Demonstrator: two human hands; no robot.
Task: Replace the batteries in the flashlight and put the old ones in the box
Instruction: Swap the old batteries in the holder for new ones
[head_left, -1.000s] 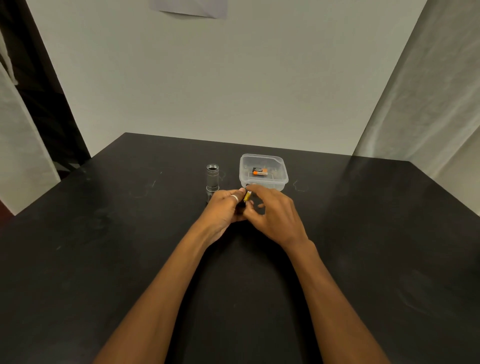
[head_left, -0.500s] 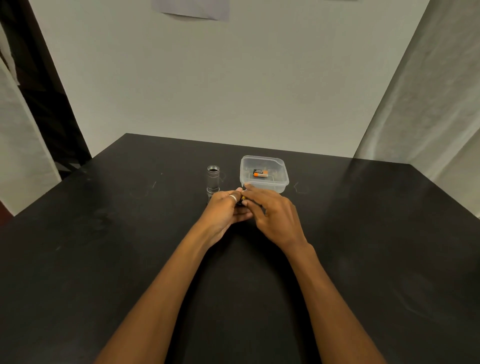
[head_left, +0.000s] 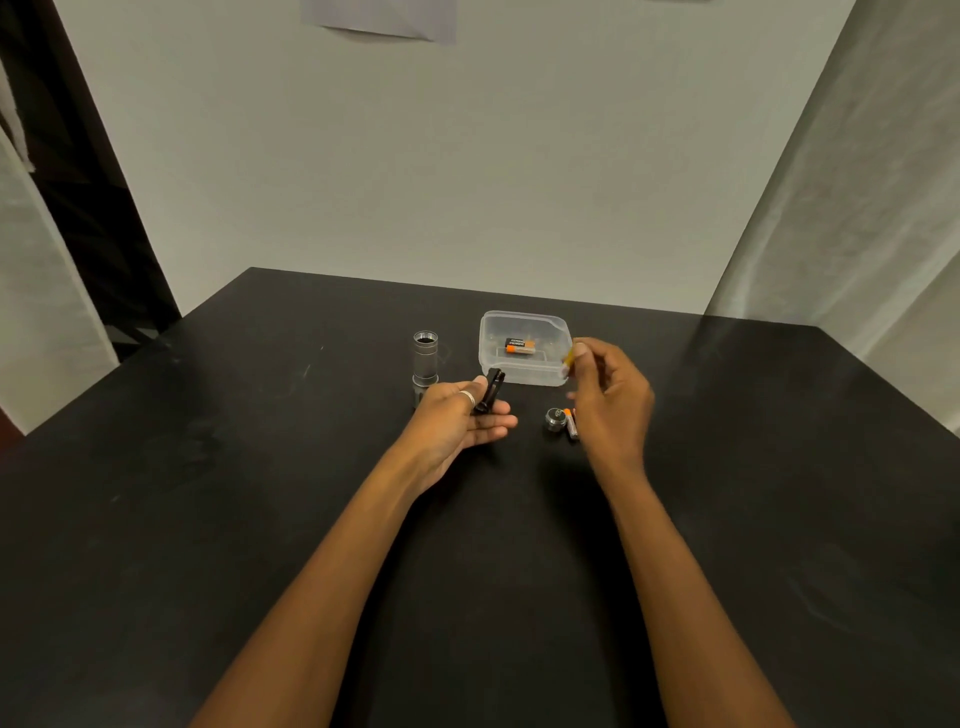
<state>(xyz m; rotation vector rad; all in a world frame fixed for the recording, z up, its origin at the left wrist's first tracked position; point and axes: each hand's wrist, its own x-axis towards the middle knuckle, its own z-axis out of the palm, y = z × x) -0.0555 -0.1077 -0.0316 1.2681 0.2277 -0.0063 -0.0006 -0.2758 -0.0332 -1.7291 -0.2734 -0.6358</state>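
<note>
Head view: the left hand (head_left: 457, 423) is resting low over the tabletop (head_left: 249, 478), palm turned up, and is gripping a slim black holder (head_left: 492, 389) between the thumb and the fingers (head_left: 498, 422). The fingers are lying nearly straight under it, and the holder is angling up and away from the palm. A ring (head_left: 468, 397) is showing on this hand.

The right hand (head_left: 613, 402) is hovering above the tabletop, just beside the box's near right corner. Its thumb and forefinger are pinching a yellow battery (head_left: 569, 362), with the other fingers curling loosely. The hand and battery are blurring, so finer detail cannot be told.

The box (head_left: 519, 376), clear plastic and lidless, is sitting toward the far middle of the tabletop. An orange-black battery (head_left: 520, 346) is lying flat inside it.

The flashlight (head_left: 425, 358), a silver tube, is standing upright with its open end up, left of the box and just behind the left hand.

A round cap (head_left: 554, 420) is lying on the tabletop between the two hands, and loose batteries (head_left: 571, 425) are lying right beside it, partly hidden by the right hand.
</note>
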